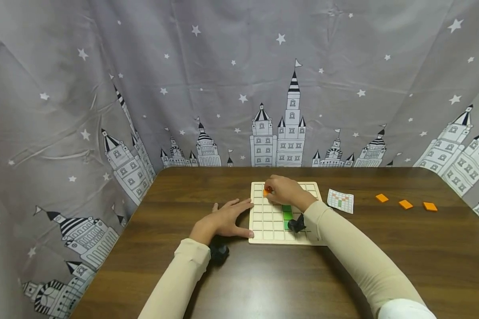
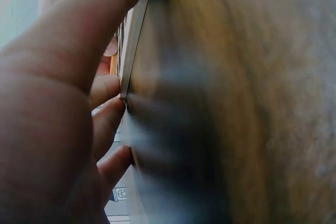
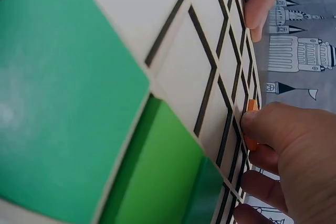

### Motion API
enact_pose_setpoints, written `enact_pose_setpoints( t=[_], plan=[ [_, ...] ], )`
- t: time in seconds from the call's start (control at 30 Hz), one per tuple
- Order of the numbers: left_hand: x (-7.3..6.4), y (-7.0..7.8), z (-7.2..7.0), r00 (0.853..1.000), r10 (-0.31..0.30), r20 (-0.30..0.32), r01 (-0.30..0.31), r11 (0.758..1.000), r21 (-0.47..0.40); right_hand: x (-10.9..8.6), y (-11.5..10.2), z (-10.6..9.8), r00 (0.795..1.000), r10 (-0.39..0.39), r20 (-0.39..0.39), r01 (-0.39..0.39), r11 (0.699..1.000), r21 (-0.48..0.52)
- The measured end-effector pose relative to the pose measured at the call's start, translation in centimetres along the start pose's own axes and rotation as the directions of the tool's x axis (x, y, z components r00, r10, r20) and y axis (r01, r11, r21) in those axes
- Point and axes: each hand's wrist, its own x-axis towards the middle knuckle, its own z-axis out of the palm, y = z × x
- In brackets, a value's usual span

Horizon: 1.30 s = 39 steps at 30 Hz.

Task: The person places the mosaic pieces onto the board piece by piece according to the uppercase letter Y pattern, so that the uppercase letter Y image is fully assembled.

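A pale wooden grid board (image 1: 268, 230) lies on the table. My right hand (image 1: 286, 191) reaches over it and pinches an orange tile (image 3: 251, 143) at the grid's upper left; the thumb covers the tile's middle in the right wrist view. Green tiles (image 1: 288, 215) fill a short column of squares below that forearm. With fingers spread, my left hand (image 1: 227, 219) rests against the board's left edge, its thumb at the lower corner. The left wrist view shows this hand's fingertips touching the board's side edge (image 2: 137, 30).
Right of the board lies a small printed card (image 1: 340, 201) with a coloured grid pattern. Farther right, three loose orange tiles (image 1: 405, 204) lie in a row on the brown table (image 1: 207, 186). A grey castle-print curtain (image 1: 215, 79) hangs behind it.
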Motion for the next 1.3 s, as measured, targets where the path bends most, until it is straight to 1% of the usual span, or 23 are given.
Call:
enact_pose_setpoints(
  t=[0.23,0.4,0.57,0.7,0.8,0.93,1.03,1.1,1.2,1.3],
  plan=[
    [0.1,0.1,0.3,1.000,0.009,0.003,-0.009,1.000,-0.010,-0.1,0.3,0.3,1.000,-0.003,0.011,0.003,1.000,0.004],
    [0.1,0.3,0.3,1.000,0.015,0.007,-0.015,1.000,-0.013,-0.5,0.5,0.3,1.000,-0.014,0.018,0.014,1.000,0.026],
    [0.1,0.4,0.4,1.000,0.018,0.005,-0.018,1.000,-0.015,-1.4,0.9,-0.2,1.000,-0.011,0.015,0.010,0.999,0.053],
    [0.2,0.3,0.2,1.000,0.009,0.001,-0.009,1.000,-0.006,-2.7,2.1,-1.0,1.000,0.002,-0.006,-0.002,0.997,0.075],
    [0.2,0.1,0.1,1.000,0.005,-0.001,-0.005,1.000,-0.003,-4.0,3.5,-1.9,0.999,0.047,-0.022,-0.045,0.996,0.076],
    [0.2,-0.1,0.0,1.000,0.003,-0.002,-0.003,1.000,0.003,-6.2,5.9,-3.1,0.987,0.159,-0.034,-0.156,0.985,0.077],
    [0.1,-0.1,-0.1,1.000,0.002,0.002,-0.002,1.000,0.000,-8.3,7.9,-3.7,0.971,0.237,-0.031,-0.234,0.969,0.079],
    [0.1,-0.1,-0.1,1.000,0.005,0.005,-0.005,1.000,-0.004,-9.9,9.3,-4.2,0.961,0.273,-0.034,-0.270,0.960,0.073],
    [0.2,-0.1,-0.1,1.000,0.010,0.004,-0.010,1.000,-0.014,-12.4,11.3,-4.9,0.944,0.324,-0.058,-0.321,0.946,0.047],
    [0.2,0.0,-0.1,1.000,0.015,0.002,-0.015,1.000,-0.014,-14.9,13.1,-5.4,0.922,0.376,-0.088,-0.376,0.927,0.022]
  ],
)
